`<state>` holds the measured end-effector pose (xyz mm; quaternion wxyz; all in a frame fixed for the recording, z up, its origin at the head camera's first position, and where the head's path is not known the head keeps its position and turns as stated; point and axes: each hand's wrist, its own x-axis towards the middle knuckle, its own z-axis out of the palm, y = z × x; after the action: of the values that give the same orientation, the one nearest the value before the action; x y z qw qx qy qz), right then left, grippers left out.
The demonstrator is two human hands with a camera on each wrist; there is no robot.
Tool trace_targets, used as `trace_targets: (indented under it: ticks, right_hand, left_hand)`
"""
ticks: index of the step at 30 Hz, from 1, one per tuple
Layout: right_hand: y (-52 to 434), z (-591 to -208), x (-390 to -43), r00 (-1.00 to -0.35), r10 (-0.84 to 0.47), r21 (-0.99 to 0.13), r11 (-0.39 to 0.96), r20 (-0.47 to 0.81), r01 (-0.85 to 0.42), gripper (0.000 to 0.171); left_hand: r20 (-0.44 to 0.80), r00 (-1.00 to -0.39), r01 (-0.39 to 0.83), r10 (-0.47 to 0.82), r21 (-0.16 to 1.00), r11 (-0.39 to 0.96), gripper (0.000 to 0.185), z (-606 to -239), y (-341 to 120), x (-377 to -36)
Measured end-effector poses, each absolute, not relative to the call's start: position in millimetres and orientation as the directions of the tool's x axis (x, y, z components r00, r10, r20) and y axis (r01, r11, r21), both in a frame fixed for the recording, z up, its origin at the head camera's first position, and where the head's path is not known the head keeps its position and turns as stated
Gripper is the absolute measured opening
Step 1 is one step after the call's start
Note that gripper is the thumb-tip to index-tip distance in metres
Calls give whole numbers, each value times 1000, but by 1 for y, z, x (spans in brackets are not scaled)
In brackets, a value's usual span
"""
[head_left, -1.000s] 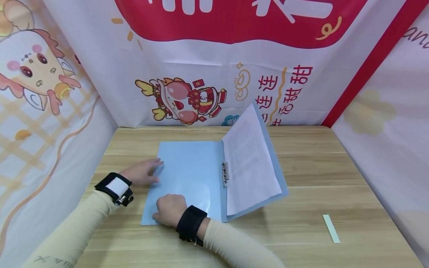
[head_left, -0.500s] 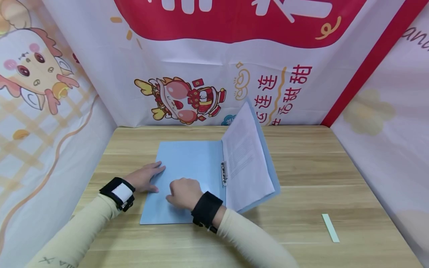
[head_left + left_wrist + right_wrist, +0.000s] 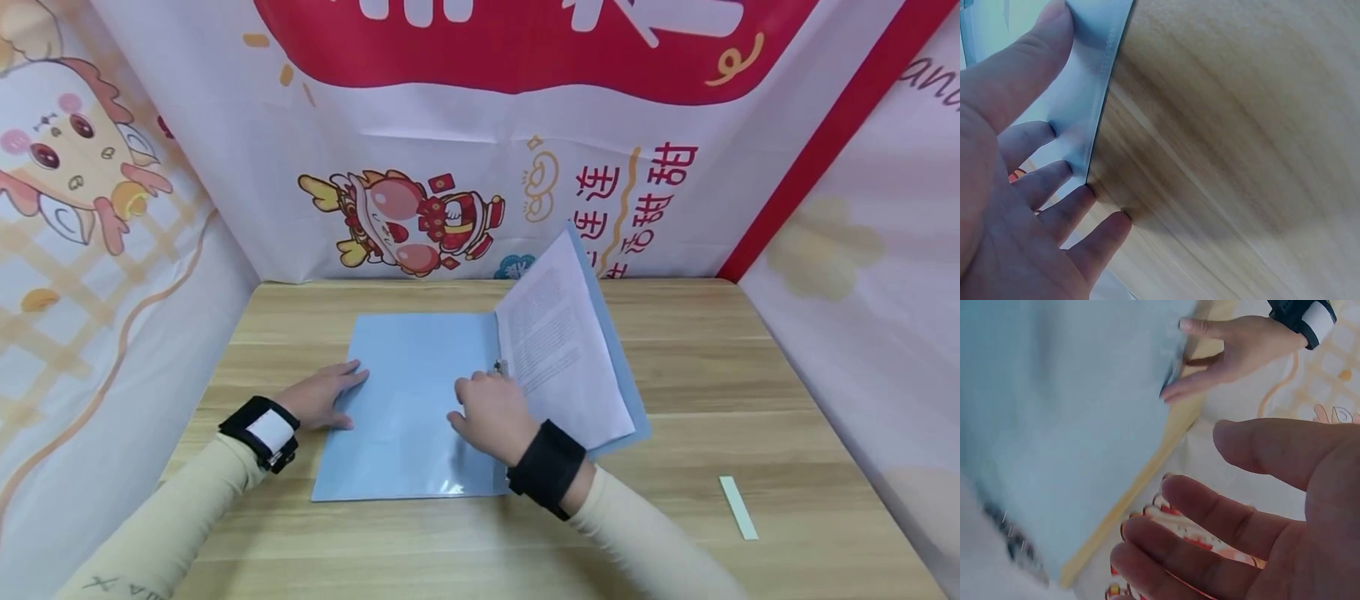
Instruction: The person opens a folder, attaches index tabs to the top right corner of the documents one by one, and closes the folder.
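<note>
Here, each part in turn:
Folder: a light blue folder (image 3: 408,392) lies open on the wooden bench (image 3: 712,367), its left cover flat and its right cover tilted up.
Paper: a white printed sheet (image 3: 562,350) sits on the raised right cover, held by a small metal clip (image 3: 498,367) near the fold.
Left hand: the left hand (image 3: 322,398) lies flat on the left edge of the folder, fingers straight and spread, some on the blue cover and some on the wood; its grip is apart and holds nothing.
Right hand: the right hand (image 3: 491,412) is over the middle of the folder, just beside the clip, fingers loose and a little bent; its grip is apart too, with nothing in it.
Strip: a small pale strip (image 3: 738,507) lies on the bench, well apart from the folder, on the right.
Walls: bright cartoon banners (image 3: 405,217) stand around the bench.
</note>
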<state>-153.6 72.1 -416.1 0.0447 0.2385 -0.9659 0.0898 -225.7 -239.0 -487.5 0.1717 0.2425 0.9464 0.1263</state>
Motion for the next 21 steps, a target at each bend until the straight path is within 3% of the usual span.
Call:
trace_targets:
  ticks: [3,8,14,21]
  right_hand:
    - [89,-412,-152,-896,-431,-153,884,106,-442,25]
    - [121,-411,-157,-938,-341,-157,925,62,-346,43]
    - [164,-430,-157,-960,-279,-114,954,5,-277,57]
    - [199,-459,-159,-976,-199,-141,972,-86,-186,74]
  left_hand:
    - [-250,-827,422,503,315,850,83,-490,-240,-226]
    - [-236,-829,434,506,299,850,82,-485,-236,-223]
    - [-242,-832,432,499,282,857,81,-480,-235,-221]
    - [-247,-833,436,495,258,862,82,-480,-236,-224]
